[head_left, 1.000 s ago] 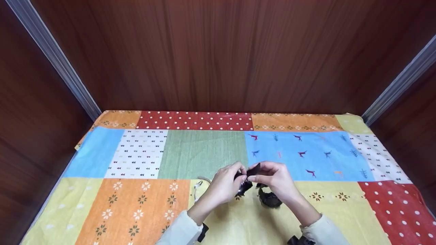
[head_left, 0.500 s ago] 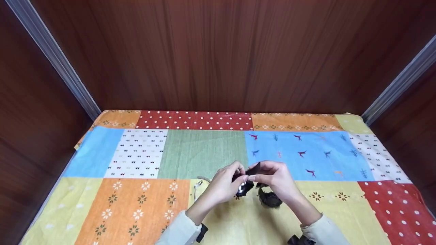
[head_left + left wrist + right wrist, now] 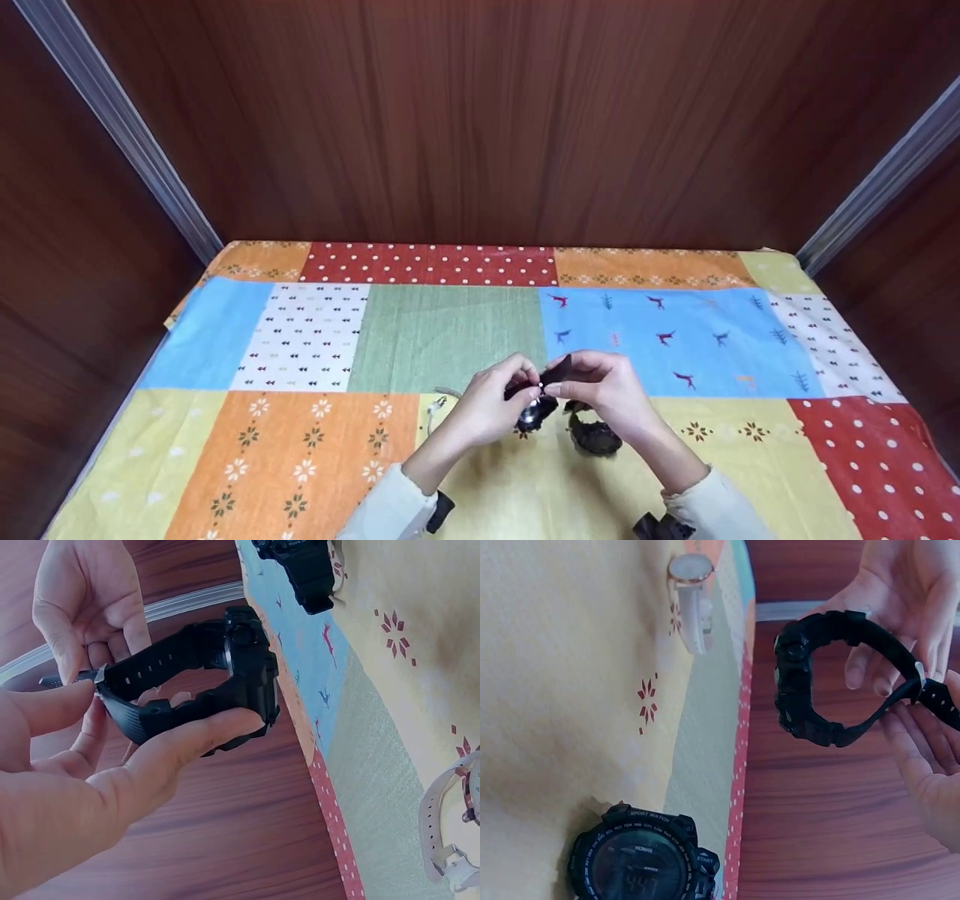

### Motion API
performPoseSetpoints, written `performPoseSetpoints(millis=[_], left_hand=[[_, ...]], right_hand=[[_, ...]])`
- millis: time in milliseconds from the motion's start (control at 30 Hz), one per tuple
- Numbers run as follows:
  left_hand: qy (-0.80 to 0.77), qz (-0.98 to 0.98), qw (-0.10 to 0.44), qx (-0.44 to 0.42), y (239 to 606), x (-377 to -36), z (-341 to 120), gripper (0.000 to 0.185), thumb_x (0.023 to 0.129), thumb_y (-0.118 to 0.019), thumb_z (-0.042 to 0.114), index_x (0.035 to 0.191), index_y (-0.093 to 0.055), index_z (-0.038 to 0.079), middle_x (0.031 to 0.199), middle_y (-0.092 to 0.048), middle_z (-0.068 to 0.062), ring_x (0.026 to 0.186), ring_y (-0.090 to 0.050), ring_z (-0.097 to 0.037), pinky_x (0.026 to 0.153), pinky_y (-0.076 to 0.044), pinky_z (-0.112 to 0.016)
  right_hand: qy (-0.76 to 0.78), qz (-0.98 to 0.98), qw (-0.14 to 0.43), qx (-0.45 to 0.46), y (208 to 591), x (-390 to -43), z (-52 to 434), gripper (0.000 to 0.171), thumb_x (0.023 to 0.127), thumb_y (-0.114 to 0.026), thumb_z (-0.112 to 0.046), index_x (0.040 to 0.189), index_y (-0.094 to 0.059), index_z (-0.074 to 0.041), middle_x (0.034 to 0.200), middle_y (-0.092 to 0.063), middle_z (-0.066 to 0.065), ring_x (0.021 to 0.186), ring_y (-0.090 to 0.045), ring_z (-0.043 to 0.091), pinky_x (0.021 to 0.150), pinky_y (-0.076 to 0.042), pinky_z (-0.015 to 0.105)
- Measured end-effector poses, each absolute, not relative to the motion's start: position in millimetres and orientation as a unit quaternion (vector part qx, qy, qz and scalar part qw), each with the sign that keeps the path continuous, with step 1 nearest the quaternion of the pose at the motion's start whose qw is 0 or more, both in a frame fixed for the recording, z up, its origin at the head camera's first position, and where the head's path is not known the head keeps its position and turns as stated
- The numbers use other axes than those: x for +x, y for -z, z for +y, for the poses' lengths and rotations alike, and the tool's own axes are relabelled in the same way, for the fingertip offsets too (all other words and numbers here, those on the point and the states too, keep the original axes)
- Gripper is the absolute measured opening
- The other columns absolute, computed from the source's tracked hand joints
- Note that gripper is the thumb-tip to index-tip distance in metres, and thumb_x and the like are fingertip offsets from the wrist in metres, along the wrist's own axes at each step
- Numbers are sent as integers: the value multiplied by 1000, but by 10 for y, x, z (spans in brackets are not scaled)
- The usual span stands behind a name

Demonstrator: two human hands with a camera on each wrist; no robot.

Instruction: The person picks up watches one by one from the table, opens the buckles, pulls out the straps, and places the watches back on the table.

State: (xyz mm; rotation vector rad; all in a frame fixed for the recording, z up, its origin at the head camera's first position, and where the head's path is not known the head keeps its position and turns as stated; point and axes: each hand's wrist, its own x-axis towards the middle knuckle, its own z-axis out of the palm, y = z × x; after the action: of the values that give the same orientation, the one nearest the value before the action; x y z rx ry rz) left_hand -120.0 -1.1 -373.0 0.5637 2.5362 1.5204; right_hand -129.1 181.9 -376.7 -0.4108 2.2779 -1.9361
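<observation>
Head view first: left hand (image 3: 491, 409) and right hand (image 3: 604, 390) meet above the patchwork worktop (image 3: 300, 337), both pinching a black watch (image 3: 536, 401) between them, with a second black watch (image 3: 594, 437) lying just below the right grip. Left wrist view: left fingers (image 3: 187, 746) curl under the black watch (image 3: 225, 682), thumb clamping its strap. Right wrist view: right fingertips (image 3: 930, 712) pinch the strap end, white watch (image 3: 691, 596) well beyond.
</observation>
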Motion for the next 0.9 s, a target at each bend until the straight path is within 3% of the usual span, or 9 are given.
performPoseSetpoints(millis=[133, 433, 667, 900], left_hand=[[-505, 838, 75, 190, 3720, -1200, -22, 10, 87, -58, 6, 92, -56, 15, 95, -62, -1, 96, -55, -21, 87, -40, -41], [-511, 833, 84, 195, 3718, -1205, -27, 8, 87, -58, 6, 89, -53, 13, 90, -63, 0, 90, -55, -17, 81, -41, -37], [-544, 809, 89, 202, 3740, -1206, -40, 8, 87, -57, 4, 89, -53, 11, 90, -64, -1, 89, -57, -14, 81, -42, -36], [-571, 790, 104, 197, 3733, -1200, -49, 11, 88, -56, 3, 94, -57, 11, 94, -64, -2, 95, -58, -18, 84, -43, -37]], right_hand=[[638, 754, 67, -143, 3756, -1301, 1834, 29, 73, -74, -6, 95, -64, 9, 87, -66, 19, 72, -64, 18, 60, -53, 32], [607, 775, 86, -156, 3691, -1329, 1841, 27, 73, -75, -6, 94, -65, 7, 86, -66, 18, 71, -63, 15, 61, -52, 27], [607, 769, 108, -169, 3621, -1346, 1847, 28, 73, -74, -4, 95, -64, 10, 88, -66, 20, 77, -64, 18, 69, -53, 32], [615, 763, 113, -163, 3617, -1344, 1866, 29, 73, -74, -4, 96, -63, 10, 88, -66, 20, 76, -64, 18, 70, -53, 39]])
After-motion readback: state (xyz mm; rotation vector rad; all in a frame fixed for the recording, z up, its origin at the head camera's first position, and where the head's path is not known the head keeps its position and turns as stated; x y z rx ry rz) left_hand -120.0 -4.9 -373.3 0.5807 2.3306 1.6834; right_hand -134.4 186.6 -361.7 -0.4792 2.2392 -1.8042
